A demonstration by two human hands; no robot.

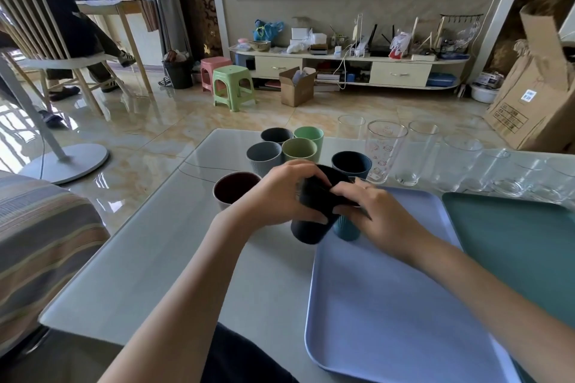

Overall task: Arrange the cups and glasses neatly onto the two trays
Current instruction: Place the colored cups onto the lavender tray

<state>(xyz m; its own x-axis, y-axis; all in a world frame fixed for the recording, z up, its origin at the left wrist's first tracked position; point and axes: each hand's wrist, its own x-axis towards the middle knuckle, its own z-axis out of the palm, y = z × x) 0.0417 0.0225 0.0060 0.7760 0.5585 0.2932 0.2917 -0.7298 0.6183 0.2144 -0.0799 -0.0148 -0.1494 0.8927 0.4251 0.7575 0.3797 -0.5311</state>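
My left hand (277, 193) grips a dark navy ribbed cup (311, 221), held tilted just above the far left corner of the lavender tray (398, 305). My right hand (373, 211) is closed over a teal cup (346, 228) right beside it, its fingers also touching the navy cup's rim. Behind my hands stand two grey cups (264, 156), two green cups (300, 149), a dark blue cup (351, 163) and a maroon-lined cup (235, 188). A teal tray (516, 246) lies to the right. Several clear glasses (418, 152) line the table's far right, one with a cartoon print (384, 149).
The grey table (149, 258) ends at a rounded left edge, with a striped sofa (37, 227) beside it. A cardboard box (535, 102) stands at the far right. Stools (231, 87), a fan base (65, 162) and a seated person (62, 25) are across the floor.
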